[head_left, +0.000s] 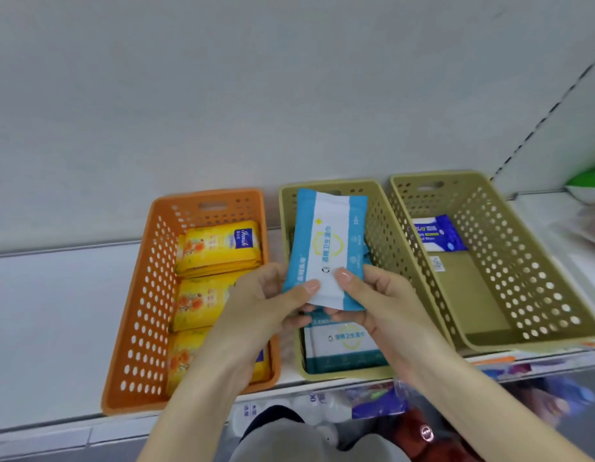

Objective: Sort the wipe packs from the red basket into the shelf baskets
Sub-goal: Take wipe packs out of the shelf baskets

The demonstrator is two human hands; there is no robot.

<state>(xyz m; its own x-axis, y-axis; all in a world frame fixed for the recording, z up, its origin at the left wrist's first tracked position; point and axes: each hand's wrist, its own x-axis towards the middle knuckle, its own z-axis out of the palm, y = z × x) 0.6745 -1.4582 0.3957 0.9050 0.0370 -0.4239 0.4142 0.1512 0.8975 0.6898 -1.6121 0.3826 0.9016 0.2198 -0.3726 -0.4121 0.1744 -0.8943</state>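
A light-blue and white wipe pack [326,241] is held upright over the middle olive basket [379,225]. My left hand [269,305] pinches its lower left corner and my right hand [373,301] pinches its lower right corner, thumbs on the front. Under my hands another blue and white pack [343,345] lies flat in that basket. The orange basket [146,295] on the left holds several yellow packs [219,248]. In the right olive basket [509,261] lies a dark-blue pack [438,233] at the back. Only a red bit [419,425] shows below the shelf edge.
The three baskets stand side by side on a white shelf [56,315] against a pale wall. Left of the orange basket the shelf surface is bare. A green and white package [589,181] sits at the far right. Mixed packs [373,401] lie below the shelf front.
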